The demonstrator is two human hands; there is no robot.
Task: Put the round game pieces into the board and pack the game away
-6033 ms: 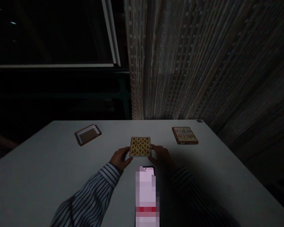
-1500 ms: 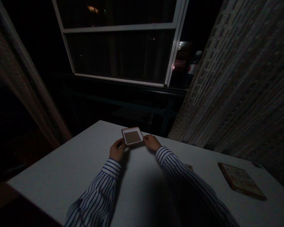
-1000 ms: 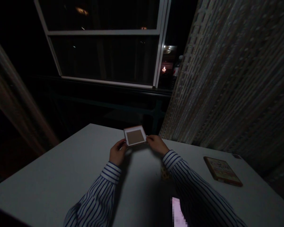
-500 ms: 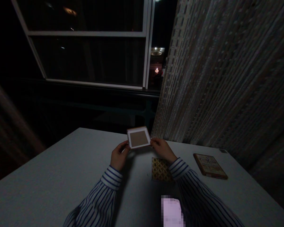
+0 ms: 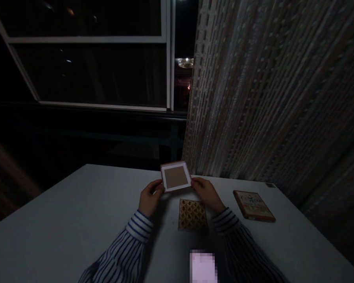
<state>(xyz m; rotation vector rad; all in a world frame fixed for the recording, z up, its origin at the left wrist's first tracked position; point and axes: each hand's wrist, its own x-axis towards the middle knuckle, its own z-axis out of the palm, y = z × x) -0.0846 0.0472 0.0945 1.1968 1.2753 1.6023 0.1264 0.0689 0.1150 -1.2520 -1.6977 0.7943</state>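
A shallow box bottom [image 5: 176, 176] with white inner walls and a brown base is held up above the far part of the table, its open side facing me. My left hand [image 5: 150, 196] pinches its left edge, and my right hand [image 5: 207, 192] grips its right edge. Below it on the table lies a square tray [image 5: 192, 214] with a gold-and-dark pattern of rounded shapes in rows; what they are is too dark to tell. Off to the right rests a flat box lid [image 5: 254, 205] with a printed picture and brown edges.
The white table [image 5: 106, 220] spans the foreground. A blurred-out pale pink rectangle [image 5: 203, 267] is near the front. Behind the table are a string curtain [image 5: 238, 98] and a dark window [image 5: 91, 72]. A small dark patch [image 5: 270, 185] marks the far right corner.
The view has turned slightly right, so the table items appear further left. Both hands still hold the box bottom, and the patterned tray is less covered by my right arm.
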